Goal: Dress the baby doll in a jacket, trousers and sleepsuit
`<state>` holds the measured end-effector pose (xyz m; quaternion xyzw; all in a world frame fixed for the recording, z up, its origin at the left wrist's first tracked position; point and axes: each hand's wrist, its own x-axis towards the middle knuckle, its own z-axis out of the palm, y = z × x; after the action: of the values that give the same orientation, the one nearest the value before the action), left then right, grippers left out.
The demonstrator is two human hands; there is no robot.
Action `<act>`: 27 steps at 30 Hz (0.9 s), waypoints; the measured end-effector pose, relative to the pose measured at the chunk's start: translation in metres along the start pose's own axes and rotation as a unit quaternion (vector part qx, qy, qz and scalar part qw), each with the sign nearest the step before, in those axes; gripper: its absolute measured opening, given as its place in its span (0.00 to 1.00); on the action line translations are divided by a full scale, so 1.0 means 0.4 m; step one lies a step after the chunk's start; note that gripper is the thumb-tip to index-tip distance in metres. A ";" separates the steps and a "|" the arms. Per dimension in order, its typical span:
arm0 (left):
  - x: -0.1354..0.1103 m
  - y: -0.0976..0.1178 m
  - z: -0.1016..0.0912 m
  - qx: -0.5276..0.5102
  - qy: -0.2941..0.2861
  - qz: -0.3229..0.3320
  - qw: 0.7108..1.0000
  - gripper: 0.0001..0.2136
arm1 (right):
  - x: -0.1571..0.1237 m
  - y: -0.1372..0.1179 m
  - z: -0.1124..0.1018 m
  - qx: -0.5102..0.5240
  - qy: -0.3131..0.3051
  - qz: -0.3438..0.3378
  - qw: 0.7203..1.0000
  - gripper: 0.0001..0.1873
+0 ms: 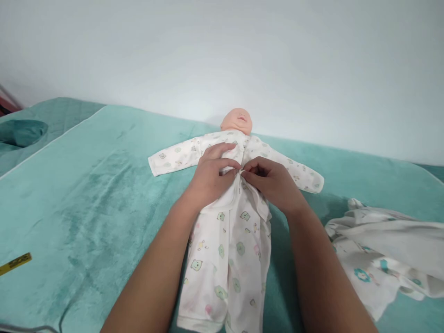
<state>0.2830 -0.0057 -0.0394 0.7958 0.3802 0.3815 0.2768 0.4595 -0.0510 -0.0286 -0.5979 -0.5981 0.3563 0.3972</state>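
A doll (236, 121) lies on its back, its head toward the wall, in a white baby shirt (176, 152) with small animal prints. Matching baby pants (239, 259) cover its legs. Both sleeves are spread out to the sides. My left hand (213, 173) rests on the shirt's chest, thumb and forefinger pinched on the front edge. Close beside it, my right hand (268, 178) pinches the other side of the shirt front, with the fingertips of both hands meeting at the middle. The small fastening between them is too hidden to make out.
Crumpled white printed cloth (385, 249) lies at the right on the teal bed cover (86, 208). A yellow strip with dark marks (15, 263) and a thin grey cable (65, 310) are at the left. A pale wall (222, 55) stands behind the bed.
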 end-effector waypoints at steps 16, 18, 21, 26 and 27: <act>0.002 0.004 0.005 0.021 0.005 -0.001 1.000 0.09 | 0.008 -0.003 0.025 -0.009 0.088 0.019 0.996 0.04; 0.000 0.008 0.004 0.021 0.003 0.000 1.000 0.05 | 0.008 0.001 0.024 0.019 0.086 0.019 0.996 0.04; -0.005 0.016 0.003 0.037 -0.007 0.004 0.999 0.07 | 0.011 0.010 0.022 0.084 0.083 0.025 0.993 0.05; -0.010 0.021 0.005 0.063 -0.019 0.001 0.998 0.07 | 0.013 0.019 0.020 0.153 0.082 0.062 0.983 0.05; -0.009 0.021 0.005 0.058 -0.017 -0.001 0.998 0.06 | 0.014 0.019 0.019 0.167 0.081 0.067 0.980 0.06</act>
<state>0.2865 -0.0137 -0.0357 0.8163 0.3980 0.3450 0.2370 0.4561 -0.0448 -0.0385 -0.5885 -0.4544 0.4276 0.5140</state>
